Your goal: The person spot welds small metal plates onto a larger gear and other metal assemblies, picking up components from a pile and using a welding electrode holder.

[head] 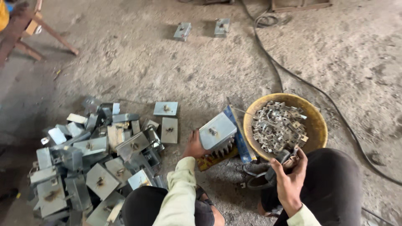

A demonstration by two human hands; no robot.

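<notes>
One grey plate [217, 130], central bolt, left hand [193, 145]

Dusty concrete floor [138, 62]; black cable [293, 79]; wooden frame [25, 33] top left.

hands [289, 182]: 2 | yellow bowl [315, 121]: 1 | separate plates [183, 31] far back: 2

- dusty concrete floor [138, 62], pretty gritty all over
- big heap of grey metal plates [96, 159] dumped on the left
- yellow bowl [316, 121] full of small metal clips [277, 125]
- black cable [293, 77] snaking past
- two brackets [183, 31] further back
</notes>
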